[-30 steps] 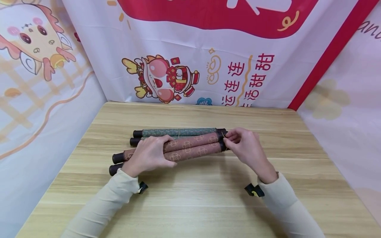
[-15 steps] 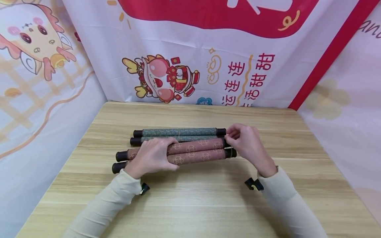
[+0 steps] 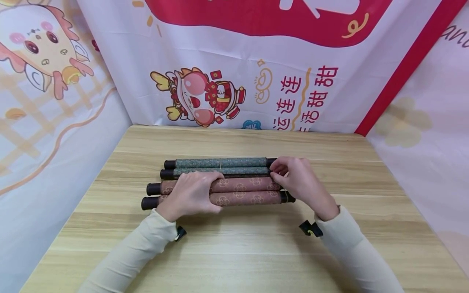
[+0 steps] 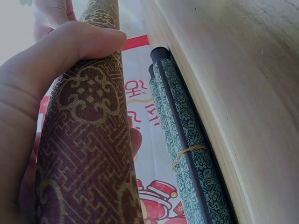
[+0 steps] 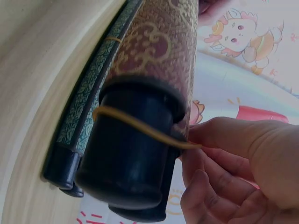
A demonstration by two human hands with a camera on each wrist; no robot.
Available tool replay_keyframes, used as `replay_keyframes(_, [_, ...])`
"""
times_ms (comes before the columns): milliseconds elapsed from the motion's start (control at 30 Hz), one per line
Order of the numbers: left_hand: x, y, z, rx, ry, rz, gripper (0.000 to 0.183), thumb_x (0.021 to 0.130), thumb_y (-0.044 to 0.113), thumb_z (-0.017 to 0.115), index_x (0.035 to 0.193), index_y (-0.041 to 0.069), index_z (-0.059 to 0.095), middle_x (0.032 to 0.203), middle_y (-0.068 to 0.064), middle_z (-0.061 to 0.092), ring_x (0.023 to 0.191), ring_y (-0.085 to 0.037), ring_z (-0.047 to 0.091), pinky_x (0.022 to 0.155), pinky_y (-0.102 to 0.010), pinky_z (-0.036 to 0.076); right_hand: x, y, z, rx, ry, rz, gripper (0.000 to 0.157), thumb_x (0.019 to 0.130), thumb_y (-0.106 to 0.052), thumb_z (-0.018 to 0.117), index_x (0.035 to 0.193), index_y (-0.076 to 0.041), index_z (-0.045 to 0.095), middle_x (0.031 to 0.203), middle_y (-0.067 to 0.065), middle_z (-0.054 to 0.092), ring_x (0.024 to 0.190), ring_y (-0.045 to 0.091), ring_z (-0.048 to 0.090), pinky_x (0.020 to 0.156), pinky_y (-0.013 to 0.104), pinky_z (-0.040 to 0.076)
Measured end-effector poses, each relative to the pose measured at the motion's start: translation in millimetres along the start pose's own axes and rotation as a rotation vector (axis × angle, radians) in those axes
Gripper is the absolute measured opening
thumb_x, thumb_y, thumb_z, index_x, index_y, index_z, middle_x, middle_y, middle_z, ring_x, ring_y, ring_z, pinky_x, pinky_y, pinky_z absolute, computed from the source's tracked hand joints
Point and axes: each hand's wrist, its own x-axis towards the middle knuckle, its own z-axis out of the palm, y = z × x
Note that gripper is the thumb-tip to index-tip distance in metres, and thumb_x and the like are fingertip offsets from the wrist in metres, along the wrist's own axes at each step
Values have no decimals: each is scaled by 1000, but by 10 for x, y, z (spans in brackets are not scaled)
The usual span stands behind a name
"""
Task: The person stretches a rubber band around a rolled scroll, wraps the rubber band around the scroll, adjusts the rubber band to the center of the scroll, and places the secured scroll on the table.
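Note:
My left hand [image 3: 192, 193] grips a hanging scroll [image 3: 245, 185] in dark red cloth with gold patterns, rolled into two parallel rolls with black end knobs. In the left wrist view its thumb [image 4: 100, 42] lies across the near roll. At the scroll's right end, my right hand [image 3: 300, 179] pinches a tan rubber band [image 5: 140, 127] between thumb and finger. The right wrist view shows that band looped around a black knob [image 5: 126, 154] and pulled toward the fingers. Just behind lies a green patterned scroll [image 3: 220, 163], also two rolls, with a band [image 4: 189, 151] around its middle.
Both scrolls are over a light wooden table [image 3: 234, 252]. A white cloth backdrop [image 3: 227, 53] with red print and cartoon figures stands at its far edge. Printed cloth walls [image 3: 55, 122] flank the left and right sides. A small dark device [image 3: 310, 228] sits at the right wrist.
The red scroll has shifted right and its right end has swung toward me, so it lies more level. My right hand moved up a little, then back left, staying at the scroll's end.

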Motion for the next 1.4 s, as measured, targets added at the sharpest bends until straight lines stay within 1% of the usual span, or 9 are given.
replay_keyframes(133, [5, 2, -5, -2, 11, -22, 73, 58, 55, 90, 121, 23, 72, 94, 5, 78, 74, -17, 69, 53, -33, 47, -37, -30, 15, 13, 27, -1, 7, 95, -10, 75, 102, -8, 77, 88, 4, 79, 78, 15, 74, 69, 33, 61])
replay_keyframes(300, [6, -21, -16, -34, 38, -68, 72, 60, 55, 90, 122, 23, 72, 96, 3, 78, 75, -17, 68, 57, -35, 49, -97, -55, 17, 50, 64, 31, 7, 94, -8, 77, 100, -8, 76, 88, 5, 78, 77, 15, 72, 68, 31, 61])
replay_keyframes(433, [5, -42, -34, -65, 48, -106, 74, 62, 55, 92, 125, 22, 72, 99, 2, 79, 76, -18, 69, 58, -36, 51, -132, -67, 28, 37, 86, 40, 9, 92, -7, 78, 100, -7, 76, 87, 6, 77, 76, 15, 71, 67, 31, 61])
replay_keyframes(633, [3, -51, -45, -93, 29, -158, 78, 61, 55, 94, 126, 20, 72, 97, -2, 79, 76, -22, 71, 55, -35, 48, -175, -79, 85, 32, 105, 61, 11, 91, -7, 78, 101, -5, 74, 89, 7, 76, 77, 15, 72, 68, 30, 62])
replay_keyframes(800, [8, -44, -37, -100, 12, -192, 81, 61, 57, 94, 129, 19, 72, 92, -3, 78, 74, -22, 69, 54, -33, 46, -200, -90, 129, 29, 127, 45, 8, 91, -5, 78, 97, -6, 73, 87, 7, 76, 77, 15, 72, 68, 28, 62])
replay_keyframes(967, [16, -34, -20, -112, 2, -177, 78, 62, 55, 95, 127, 18, 71, 95, -2, 78, 77, -20, 69, 58, -35, 48, -180, -129, 116, 14, 137, 39, 9, 92, -6, 76, 100, -6, 73, 88, 7, 77, 77, 16, 72, 68, 30, 62])
replay_keyframes(1133, [12, -9, 4, -120, -6, -150, 75, 62, 54, 94, 126, 20, 72, 99, -1, 79, 80, -20, 69, 61, -38, 49, -100, -170, 76, 10, 144, 34, 9, 93, -8, 75, 102, -7, 74, 89, 7, 77, 79, 17, 73, 67, 32, 61])
replay_keyframes(1267, [16, 8, 27, -123, -24, -131, 75, 62, 54, 93, 125, 20, 72, 98, 0, 79, 80, -21, 69, 62, -39, 52, -60, -184, 60, 49, 137, 32, 11, 93, -6, 71, 104, -6, 74, 90, 7, 77, 79, 17, 73, 67, 31, 61])
replay_keyframes(1400, [22, 30, 34, -127, -57, -127, 75, 63, 55, 93, 126, 20, 71, 99, -1, 79, 82, -22, 71, 63, -41, 54, -53, -209, 46, 91, 150, 1, 14, 93, -4, 66, 105, -8, 74, 90, 7, 76, 78, 16, 72, 67, 29, 58])
